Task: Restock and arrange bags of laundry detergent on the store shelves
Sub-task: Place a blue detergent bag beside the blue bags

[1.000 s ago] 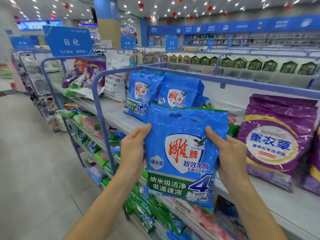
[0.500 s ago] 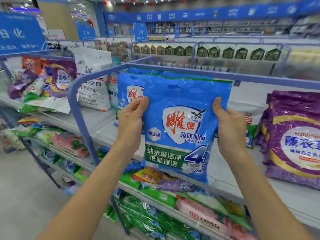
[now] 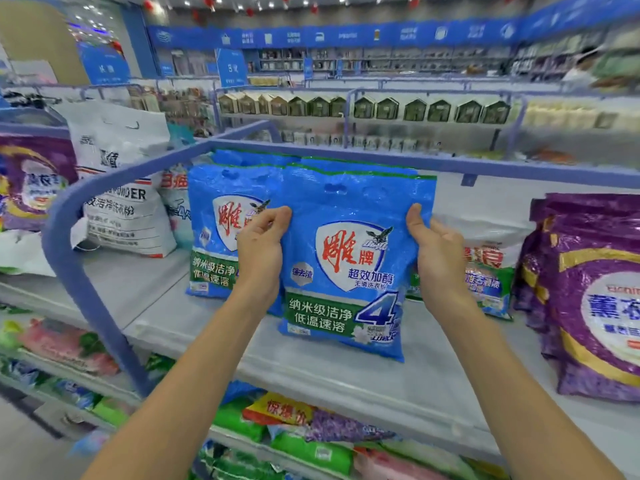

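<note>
A blue detergent bag [image 3: 349, 258] with a red logo and a green band stands upright with its bottom on the grey top shelf [image 3: 346, 375]. My left hand [image 3: 261, 244] pinches its left edge and my right hand [image 3: 438, 254] grips its right edge. Another blue bag [image 3: 216, 230] of the same kind stands just behind and to the left, with more blue bags stacked behind it.
A purple detergent bag [image 3: 588, 296] leans at the right of the shelf. A white sack [image 3: 121, 188] and another purple bag [image 3: 31, 181] stand at the left beyond a blue rail [image 3: 69, 251]. Lower shelves hold several green, pink and blue packs [image 3: 294, 431].
The bag has gone up and forward from in front of the shelf onto the top shelf, beside the other blue bags. Both hands still hold its edges.
</note>
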### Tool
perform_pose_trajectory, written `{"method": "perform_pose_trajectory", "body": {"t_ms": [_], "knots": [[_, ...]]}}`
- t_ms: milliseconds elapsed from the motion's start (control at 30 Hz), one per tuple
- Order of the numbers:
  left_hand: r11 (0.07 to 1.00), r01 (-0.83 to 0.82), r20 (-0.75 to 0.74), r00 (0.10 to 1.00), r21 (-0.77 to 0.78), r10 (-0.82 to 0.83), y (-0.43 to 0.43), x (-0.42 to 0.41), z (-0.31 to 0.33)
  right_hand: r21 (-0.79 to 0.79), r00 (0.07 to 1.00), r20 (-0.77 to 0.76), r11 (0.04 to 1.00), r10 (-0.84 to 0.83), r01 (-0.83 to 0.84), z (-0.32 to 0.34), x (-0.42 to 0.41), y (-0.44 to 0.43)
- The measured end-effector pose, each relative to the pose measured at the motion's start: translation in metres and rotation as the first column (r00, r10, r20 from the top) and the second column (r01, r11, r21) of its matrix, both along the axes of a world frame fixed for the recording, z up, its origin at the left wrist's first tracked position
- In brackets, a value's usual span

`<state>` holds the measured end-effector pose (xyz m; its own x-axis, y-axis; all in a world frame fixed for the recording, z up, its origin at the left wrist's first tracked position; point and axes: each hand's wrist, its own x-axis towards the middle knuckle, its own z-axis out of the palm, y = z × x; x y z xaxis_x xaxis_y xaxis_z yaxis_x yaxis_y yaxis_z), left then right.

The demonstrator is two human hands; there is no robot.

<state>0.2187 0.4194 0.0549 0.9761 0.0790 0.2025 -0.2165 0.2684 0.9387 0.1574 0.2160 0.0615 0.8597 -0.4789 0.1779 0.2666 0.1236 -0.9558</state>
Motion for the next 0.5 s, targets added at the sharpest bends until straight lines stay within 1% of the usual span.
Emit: {"method": "perform_pose_trajectory", "body": {"t_ms": [100,233,333,400,500], "knots": [[0.997,0.040,-0.027,0.999,-0.060,-0.042,0.000,0.018,0.001,0.012,0.999,-0.017,1.000,-0.028,0.028,0.004,0.012,0.000],[0.992,0.093,-0.002,0.996,-0.085,-0.093,-0.004,0.034,0.011,0.123,0.998,-0.057,0.991,-0.039,0.046,0.005,0.024,-0.003],[0.986,0.123,-0.032,0.991,-0.109,-0.127,-0.006,0.044,0.011,0.176,0.995,-0.083,0.982,-0.053,0.067,0.007,0.021,-0.006],[0.988,0.119,-0.034,0.992,-0.095,-0.123,-0.003,0.049,0.005,0.143,0.994,-0.085,0.987,-0.064,0.076,0.005,0.019,-0.009],[0.987,0.112,-0.050,0.992,-0.119,-0.118,0.004,0.048,-0.002,0.049,0.992,-0.119,0.998,-0.030,0.036,0.003,0.011,-0.011]]}}
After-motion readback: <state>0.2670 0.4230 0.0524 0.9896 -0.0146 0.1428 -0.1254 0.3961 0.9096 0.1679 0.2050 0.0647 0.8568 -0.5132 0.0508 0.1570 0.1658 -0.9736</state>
